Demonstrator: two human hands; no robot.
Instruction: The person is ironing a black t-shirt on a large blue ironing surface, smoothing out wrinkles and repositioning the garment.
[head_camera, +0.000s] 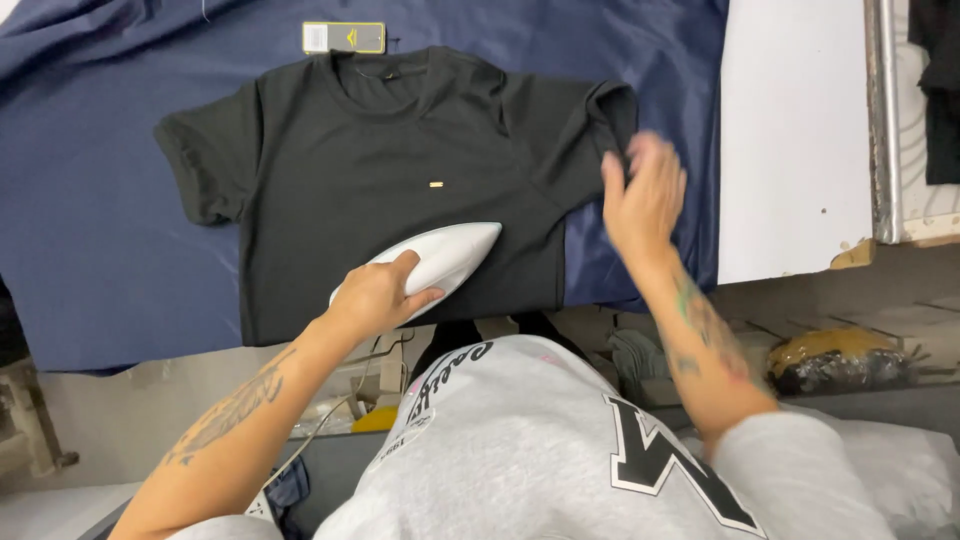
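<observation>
Your left hand (378, 292) has its fingers clenched around the rear of the white iron (432, 258), which rests on the lower front of the black T-shirt (390, 170); its long axis runs diagonally, nose pointing up and to the right. The shirt lies flat on the blue-covered bench (90, 220), collar away from you. Your right hand (642, 195) is blurred, fingers released and spread at the right sleeve, apparently to smooth the cloth.

L hand (375, 292) gripping, R hand (645, 195) open, blurred
</observation>
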